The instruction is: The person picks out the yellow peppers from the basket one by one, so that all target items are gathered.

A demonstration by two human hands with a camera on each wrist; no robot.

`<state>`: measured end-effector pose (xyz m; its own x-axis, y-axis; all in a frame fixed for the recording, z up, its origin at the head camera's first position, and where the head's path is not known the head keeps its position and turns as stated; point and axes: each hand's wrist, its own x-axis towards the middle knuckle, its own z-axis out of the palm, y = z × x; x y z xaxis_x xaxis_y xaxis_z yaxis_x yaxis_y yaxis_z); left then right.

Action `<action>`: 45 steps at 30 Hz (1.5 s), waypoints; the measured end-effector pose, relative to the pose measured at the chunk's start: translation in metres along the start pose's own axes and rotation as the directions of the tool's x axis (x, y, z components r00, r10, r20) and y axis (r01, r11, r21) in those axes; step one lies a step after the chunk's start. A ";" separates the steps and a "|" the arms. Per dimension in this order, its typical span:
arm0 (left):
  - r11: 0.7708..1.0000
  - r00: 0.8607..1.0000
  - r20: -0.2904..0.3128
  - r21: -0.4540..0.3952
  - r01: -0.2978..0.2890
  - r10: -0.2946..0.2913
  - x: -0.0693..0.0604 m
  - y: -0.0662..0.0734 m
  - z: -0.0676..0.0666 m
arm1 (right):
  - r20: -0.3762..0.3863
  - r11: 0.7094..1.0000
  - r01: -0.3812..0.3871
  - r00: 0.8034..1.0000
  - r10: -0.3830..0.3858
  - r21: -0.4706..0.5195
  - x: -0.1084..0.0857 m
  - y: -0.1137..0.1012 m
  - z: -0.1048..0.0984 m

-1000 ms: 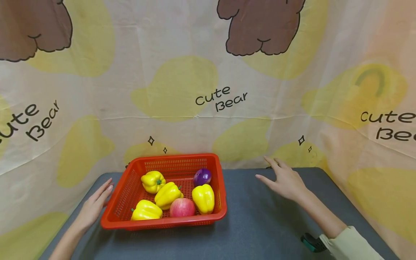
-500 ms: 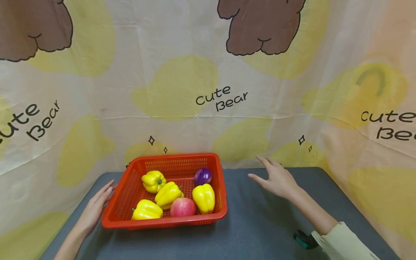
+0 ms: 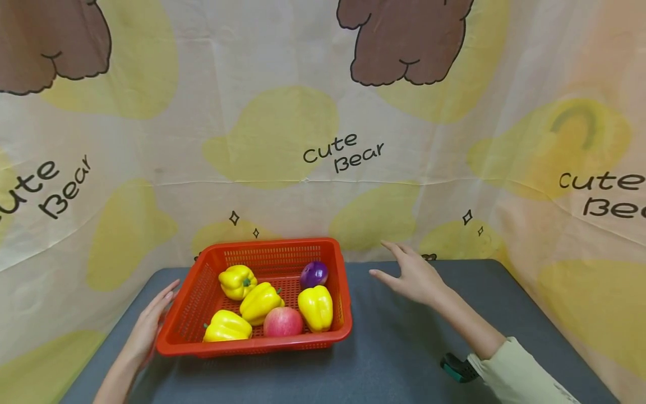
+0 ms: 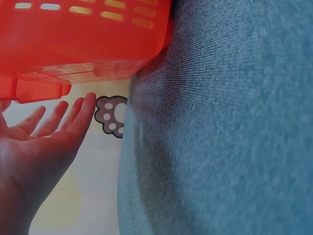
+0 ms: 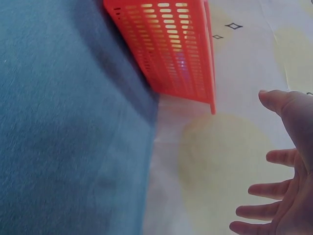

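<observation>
A red slotted plastic basket stands on the table, left of the middle in the head view. It holds several yellow bell peppers, a pink-red apple and a round purple vegetable, perhaps an onion or eggplant. My left hand is beside the basket's left wall with fingers extended; whether it touches the rim I cannot tell. In the left wrist view, those fingers lie just under the basket's edge. Some distance off the basket's right side, my right hand hovers with fingers spread, holding nothing.
The table has a grey-blue cloth top. Right behind its far edge hangs a pale curtain printed with bears and lettering, which also runs along both sides. A dark and green device sits at the right wrist.
My right hand has moved left, closer to the basket's right side, its fingers still spread. The left hand has shifted slightly right along the basket's left wall. Basket and contents stay put.
</observation>
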<state>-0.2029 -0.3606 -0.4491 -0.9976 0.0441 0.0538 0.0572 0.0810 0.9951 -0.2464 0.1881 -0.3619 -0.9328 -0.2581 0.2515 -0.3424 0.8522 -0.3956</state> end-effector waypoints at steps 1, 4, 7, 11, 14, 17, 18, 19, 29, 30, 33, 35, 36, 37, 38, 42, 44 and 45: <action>1.000 1.000 0.004 -0.013 -0.003 0.003 0.000 -0.001 0.000 | 0.002 1.000 0.004 1.000 -0.004 0.005 0.001 -0.002 0.001; 0.998 1.000 0.019 -0.055 -0.014 0.015 0.000 -0.002 0.001 | 0.007 1.000 0.015 1.000 -0.015 0.017 0.003 -0.006 0.003; 0.995 0.999 0.036 -0.097 -0.023 0.027 -0.001 -0.003 0.001 | 0.007 0.999 0.025 1.000 -0.025 0.027 0.005 -0.010 0.006; 0.990 0.998 0.051 -0.138 -0.021 0.028 -0.001 -0.004 0.001 | 0.016 0.999 0.030 0.999 -0.031 0.044 0.008 -0.016 0.008; 0.986 0.998 0.061 -0.168 -0.015 0.026 -0.001 -0.004 0.001 | 0.030 0.998 0.030 0.999 -0.032 0.061 0.010 -0.021 0.009; 0.981 0.997 0.069 -0.194 -0.017 0.031 -0.001 -0.004 0.001 | 0.045 0.997 0.021 0.999 -0.025 0.076 0.011 -0.025 0.011; 0.979 0.997 0.073 -0.201 -0.020 0.035 -0.001 -0.004 0.001 | 0.049 0.997 0.018 0.999 -0.022 0.081 0.012 -0.026 0.012; 0.978 0.996 0.076 -0.206 -0.024 0.040 -0.001 -0.005 0.001 | 0.053 0.996 0.014 0.998 -0.018 0.085 0.012 -0.028 0.012; 0.987 0.992 0.114 -0.158 -0.026 0.044 -0.001 -0.004 0.002 | 0.086 0.987 0.025 0.996 -0.039 0.156 0.016 -0.045 0.017; 0.989 0.993 0.110 -0.147 -0.019 0.036 0.000 -0.004 0.002 | 0.089 0.987 0.027 0.995 -0.042 0.160 0.017 -0.047 0.018; 0.992 0.993 0.114 -0.126 -0.011 0.025 0.001 -0.003 0.002 | 0.095 0.984 0.034 0.994 -0.051 0.173 0.018 -0.051 0.019; 0.992 0.992 0.124 -0.125 -0.012 0.027 0.002 -0.003 0.002 | 0.099 0.983 0.039 0.993 -0.057 0.179 0.019 -0.053 0.020; 0.992 0.991 0.130 -0.129 -0.013 0.029 0.002 -0.003 0.002 | 0.100 0.983 0.041 0.993 -0.060 0.181 0.019 -0.054 0.020; 0.991 0.990 0.136 -0.132 -0.012 0.031 0.002 -0.003 0.001 | 0.100 0.982 0.045 0.993 -0.064 0.185 0.019 -0.055 0.020; 0.991 0.989 0.141 -0.135 -0.011 0.030 0.002 -0.003 0.001 | 0.102 0.981 0.046 0.993 -0.066 0.189 0.020 -0.056 0.021; 0.990 0.988 0.153 -0.138 0.001 0.020 0.002 -0.004 0.000 | 0.109 0.977 0.053 0.991 -0.077 0.209 0.021 -0.061 0.023; 0.991 0.989 0.151 -0.131 0.008 0.012 0.002 -0.004 0.000 | 0.111 0.973 0.059 0.990 -0.086 0.224 0.022 -0.064 0.024; 0.992 0.989 0.149 -0.127 0.011 0.008 0.002 -0.004 0.000 | 0.114 0.971 0.061 0.989 -0.089 0.231 0.022 -0.065 0.025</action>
<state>-0.2050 -0.3607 -0.4533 -0.9800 0.1928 0.0489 0.0409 -0.0451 0.9981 -0.2476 0.1157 -0.3525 -0.9052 -0.3834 0.1835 -0.4154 0.7068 -0.5726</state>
